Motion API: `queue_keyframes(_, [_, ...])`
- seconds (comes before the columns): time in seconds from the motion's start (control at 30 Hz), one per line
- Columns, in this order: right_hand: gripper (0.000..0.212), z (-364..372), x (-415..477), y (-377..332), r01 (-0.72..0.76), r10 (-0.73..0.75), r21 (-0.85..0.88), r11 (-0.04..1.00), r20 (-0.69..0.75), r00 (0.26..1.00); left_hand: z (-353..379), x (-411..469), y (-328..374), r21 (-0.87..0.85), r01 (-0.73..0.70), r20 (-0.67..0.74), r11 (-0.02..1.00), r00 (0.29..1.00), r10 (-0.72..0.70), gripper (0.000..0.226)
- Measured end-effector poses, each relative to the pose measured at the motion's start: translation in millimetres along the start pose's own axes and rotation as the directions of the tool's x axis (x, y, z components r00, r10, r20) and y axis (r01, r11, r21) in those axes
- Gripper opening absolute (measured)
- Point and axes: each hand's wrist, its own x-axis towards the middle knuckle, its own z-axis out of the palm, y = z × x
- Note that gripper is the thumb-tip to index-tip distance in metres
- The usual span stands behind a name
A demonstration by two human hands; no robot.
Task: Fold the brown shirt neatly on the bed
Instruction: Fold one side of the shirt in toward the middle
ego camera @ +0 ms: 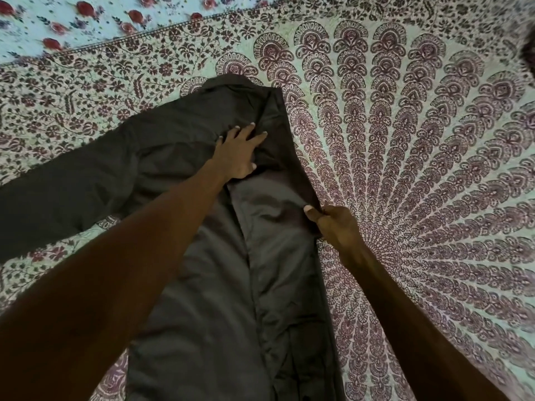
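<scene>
Your left arm (pixel 101 270) reaches across the shirt (pixel 202 299), which lies lengthwise on the bed (pixel 419 169) with its collar far from you and one sleeve stretched out to the left. Your left hand (pixel 237 153) presses flat on the upper part, fingers straight and spread. Your right hand (pixel 333 224) pinches the shirt's right edge, thumb against curled fingers.

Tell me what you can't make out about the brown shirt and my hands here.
Head view:
brown shirt: hem cut off by the bottom edge, sleeve end by the left edge.
Cloth beneath the left hand and forearm: hidden by them.
right hand: fingertips hidden behind the pinched shirt edge.
dark shape, top right: cut off, unidentifiable.
</scene>
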Motion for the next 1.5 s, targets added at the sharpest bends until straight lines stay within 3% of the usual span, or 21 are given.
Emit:
queue_keyframes(0.07, [0.06,-3,-8,1,-0.045,0.043,0.007,0.999,0.161,0.986,-1,1,0,0.008,-0.002,0.009,1.0,1.0,0.002,0.085])
queue_keyframes(0.2, [0.039,-1,-18,16,-0.099,0.111,-0.051,0.994,0.374,0.921,-4,3,4,-0.008,0.018,0.031,1.0,0.999,-0.018,0.086])
queue_keyframes(0.27, [0.045,1,-22,30,-0.077,0.122,-0.134,0.988,0.375,0.919,-5,5,8,-0.045,0.054,0.033,0.998,0.998,-0.053,0.082])
queue_keyframes(0.37, [0.05,-1,-33,43,-0.048,0.091,-0.118,0.992,0.388,0.917,-4,10,14,-0.068,0.112,0.06,0.991,0.992,-0.108,0.077])
queue_keyframes(0.47, [0.06,0,-43,53,-0.026,0.07,-0.104,0.994,0.441,0.895,-5,12,19,0.002,0.062,0.025,0.998,0.998,-0.062,0.083])
queue_keyframes(0.53, [0.071,5,-44,63,0.006,0.089,-0.219,0.976,0.424,0.901,-8,14,22,0.032,0.017,0.005,0.999,1.0,-0.018,0.088])
queue_keyframes(0.6, [0.058,8,-46,74,0.026,0.118,-0.355,0.935,0.376,0.919,-12,19,26,0.071,-0.021,0.033,0.997,0.999,0.018,0.092])
queue_keyframes(0.67, [0.047,11,-50,81,0.006,0.131,-0.387,0.922,0.329,0.935,-14,25,28,0.095,-0.041,0.095,0.995,0.995,0.032,0.094])
queue_keyframes(0.77, [0.048,17,-52,89,-0.003,0.121,-0.37,0.929,0.297,0.947,-17,33,27,0.09,-0.026,0.18,0.996,0.984,0.01,0.088])
queue_keyframes(0.97, [0.054,18,-61,84,-0.006,0.094,-0.308,0.951,0.274,0.957,-17,37,27,0.124,-0.001,0.148,0.992,0.989,-0.017,0.071])
queue_keyframes(1.07, [0.073,14,-65,87,0.03,0.054,-0.29,0.957,0.28,0.959,-14,31,27,0.145,-0.01,0.075,0.989,0.997,-0.001,0.078])
queue_keyframes(1.13, [0.065,11,-69,88,0.049,0.04,-0.294,0.954,0.289,0.956,-8,18,36,0.085,0.03,-0.072,0.996,0.997,-0.023,0.081])
queue_keyframes(1.23, [0.081,6,-70,93,0.027,0.062,-0.322,0.946,0.263,0.963,7,-20,60,-0.04,0.112,-0.31,0.993,0.943,-0.119,0.063])
queue_keyframes(1.3, [0.078,6,-72,94,0.01,0.08,-0.334,0.943,0.254,0.964,19,-48,77,-0.076,0.139,-0.401,0.987,0.902,-0.158,0.051])
queue_keyframes(1.4, [0.057,2,-81,89,-0.029,0.108,-0.313,0.949,0.238,0.965,35,-86,97,-0.083,0.144,-0.414,0.986,0.895,-0.165,0.05])
queue_keyframes(1.5, [0.052,-2,-93,92,-0.032,0.117,-0.292,0.956,0.279,0.953,52,-127,120,-0.092,0.106,-0.392,0.99,0.91,-0.133,0.054])
